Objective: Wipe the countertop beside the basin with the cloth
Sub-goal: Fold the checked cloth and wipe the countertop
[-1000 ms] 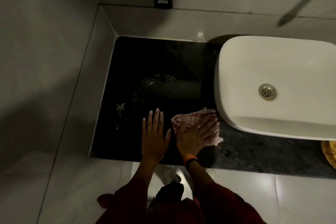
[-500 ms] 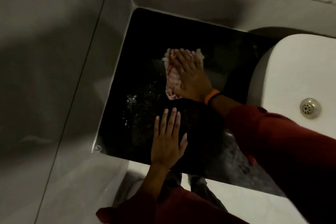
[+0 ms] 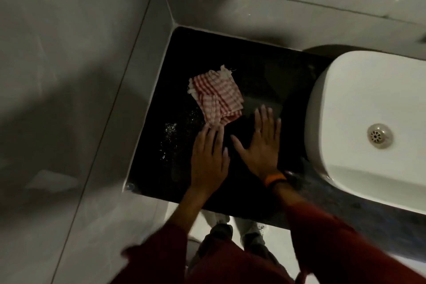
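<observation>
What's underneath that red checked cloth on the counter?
The red-and-white checked cloth lies flat on the black countertop, near the left hand's fingertips. Pale specks show on the counter beside it. Whatever is directly beneath the cloth is hidden.

No readable text, label, brand or number shows on anything here.

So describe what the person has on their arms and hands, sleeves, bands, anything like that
Both arms wear loose dark red sleeves that stop short of the wrists. The left hand is bare, with nothing on the wrist. The right hand has an orange band with a dark edge at the wrist, and what looks like a thin ring on one finger.
</observation>
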The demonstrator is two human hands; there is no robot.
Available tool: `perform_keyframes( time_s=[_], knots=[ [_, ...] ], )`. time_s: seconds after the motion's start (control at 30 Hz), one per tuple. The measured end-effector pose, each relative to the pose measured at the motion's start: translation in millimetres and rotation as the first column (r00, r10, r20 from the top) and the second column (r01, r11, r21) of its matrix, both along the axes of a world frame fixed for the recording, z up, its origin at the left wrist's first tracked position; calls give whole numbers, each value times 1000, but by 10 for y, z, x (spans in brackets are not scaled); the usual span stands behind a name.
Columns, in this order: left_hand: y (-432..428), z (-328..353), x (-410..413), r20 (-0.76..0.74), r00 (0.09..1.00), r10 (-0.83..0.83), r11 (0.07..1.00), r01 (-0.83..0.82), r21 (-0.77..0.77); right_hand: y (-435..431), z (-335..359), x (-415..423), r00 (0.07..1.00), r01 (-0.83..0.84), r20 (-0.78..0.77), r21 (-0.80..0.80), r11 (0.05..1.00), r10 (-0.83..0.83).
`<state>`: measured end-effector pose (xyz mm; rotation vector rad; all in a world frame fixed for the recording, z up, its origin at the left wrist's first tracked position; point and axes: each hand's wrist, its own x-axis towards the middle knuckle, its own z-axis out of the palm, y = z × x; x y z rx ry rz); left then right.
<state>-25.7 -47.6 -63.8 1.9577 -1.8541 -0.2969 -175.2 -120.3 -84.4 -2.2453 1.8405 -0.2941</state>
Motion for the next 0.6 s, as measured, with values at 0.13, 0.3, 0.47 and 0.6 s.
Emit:
perform_keyframes(
  time_s=[0.13,0.3,0.47,0.6],
  knots=[
    [-1203,204,368,213,939,-271,962,271,30,262,-115,-73,984,105,-153,84,991,-91],
    [-1854,-61,603,332,791,-514,842,392,370,241,-167,-65,978,106,-188,58,993,-93],
    [-1547,-254,632,317,922,-223,964,162,209,239,-164,-56,977,106,-192,38,994,-97],
    [-1172,-257,664,311,947,76,969,-144,201,227,-144,-60,976,107,-196,41,993,-97]
  ],
)
